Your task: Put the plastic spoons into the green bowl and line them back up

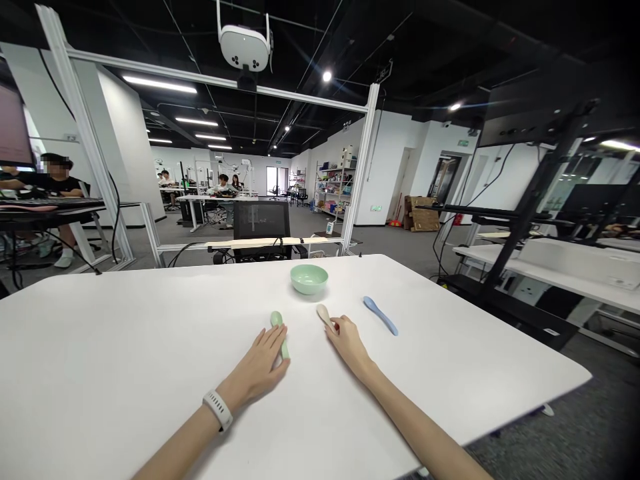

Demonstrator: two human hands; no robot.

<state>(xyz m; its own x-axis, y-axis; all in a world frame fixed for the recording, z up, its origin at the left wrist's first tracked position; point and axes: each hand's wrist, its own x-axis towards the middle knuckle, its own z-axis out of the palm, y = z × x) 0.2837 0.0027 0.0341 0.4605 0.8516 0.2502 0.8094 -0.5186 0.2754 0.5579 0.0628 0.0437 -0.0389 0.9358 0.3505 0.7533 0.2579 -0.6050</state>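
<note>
Nearest: both forearms reach in from the bottom edge over the white worktop (125, 347), w/ a white watch (219, 408) on the left wrist. Left hand (260, 363) lies low and mostly flat, fingers stretched fwd, fingertips resting on the handle of the green spoon (277, 319). It's not wrapped round it, just touching; the spoon lies on the worktop, bowl end pointing away. Right hand (350, 343) is just right of it, fingers bent in at the near end of the beige spoon (325, 313), touching the handle. Can't tell if it's actually pinched or only touched. That spoon also lies on the worktop, angled up-left.

A bit to the right, apart from both hands: blue spoon (380, 315), lying flat, untouched. Further back, approx btwn the green and beige spoons: pale green bowl (309, 279), upright; inside not visible.

Beyond the worktop's far edge: black chair (261, 223), white metal frame (363, 167) w/ a headset (245, 47) hung on top. Other people sit at desks far back and at left.
</note>
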